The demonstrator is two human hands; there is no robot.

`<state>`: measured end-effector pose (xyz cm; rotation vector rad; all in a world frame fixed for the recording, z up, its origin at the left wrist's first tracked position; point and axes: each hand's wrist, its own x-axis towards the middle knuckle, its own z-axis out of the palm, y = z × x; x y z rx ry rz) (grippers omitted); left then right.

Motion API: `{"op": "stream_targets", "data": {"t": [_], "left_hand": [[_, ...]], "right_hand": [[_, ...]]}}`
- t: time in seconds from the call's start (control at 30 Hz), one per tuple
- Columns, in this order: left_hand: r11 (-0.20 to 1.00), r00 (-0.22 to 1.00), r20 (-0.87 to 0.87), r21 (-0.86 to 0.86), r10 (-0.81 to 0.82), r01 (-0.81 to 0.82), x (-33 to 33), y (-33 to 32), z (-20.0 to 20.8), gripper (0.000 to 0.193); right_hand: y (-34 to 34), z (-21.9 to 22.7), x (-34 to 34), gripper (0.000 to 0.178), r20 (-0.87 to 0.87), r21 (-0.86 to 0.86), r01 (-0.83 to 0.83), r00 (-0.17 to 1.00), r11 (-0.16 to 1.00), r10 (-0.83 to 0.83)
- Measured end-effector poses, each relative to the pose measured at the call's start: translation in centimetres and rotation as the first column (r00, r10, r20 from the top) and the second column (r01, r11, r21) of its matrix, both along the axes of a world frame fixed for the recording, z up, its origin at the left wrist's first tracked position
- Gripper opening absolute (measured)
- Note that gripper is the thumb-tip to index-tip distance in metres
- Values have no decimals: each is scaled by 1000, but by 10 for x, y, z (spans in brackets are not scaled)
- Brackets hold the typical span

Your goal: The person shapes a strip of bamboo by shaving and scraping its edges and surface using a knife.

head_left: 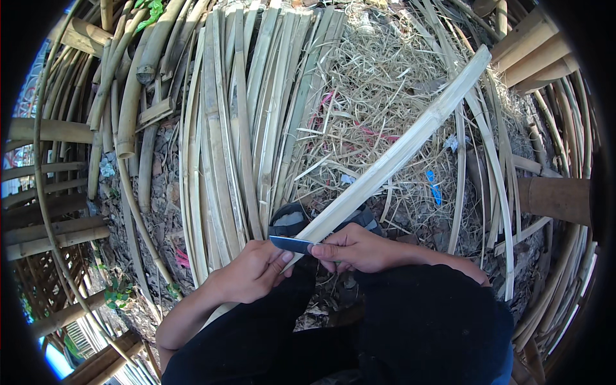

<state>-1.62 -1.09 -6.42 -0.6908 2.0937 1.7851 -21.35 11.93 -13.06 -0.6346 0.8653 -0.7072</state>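
Note:
A long pale bamboo slat (391, 157) slants across my lap, from beside my left thigh up to the far right. My left hand (253, 271) is closed around its lower part, with the thumb on top. My right hand (360, 249) grips a knife, its handle mostly hidden in the fingers. The dark knife blade (290, 244) lies across the slat and points left, its tip beside my left hand's fingers. Both hands are close together above my knees.
Several split bamboo slats (240, 128) lie side by side ahead on the left. A heap of shavings (385, 83) covers the ground ahead on the right, near a blue scrap (434, 187). Bamboo poles (131, 102) stand at the left, and thick bamboo beams (555, 200) at the right.

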Motion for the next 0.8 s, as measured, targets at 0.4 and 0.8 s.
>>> {"op": "stream_targets", "data": {"t": [0.4, 0.8], "left_hand": [[987, 978, 144, 33, 152, -158, 42, -18, 10, 26], [933, 957, 76, 212, 281, -291, 17, -18, -9, 26]], "right_hand": [[14, 10, -30, 50, -134, 68, 483, 872, 873, -471], [-16, 0, 2, 50, -11, -307, -46, 999, 951, 45]]}}
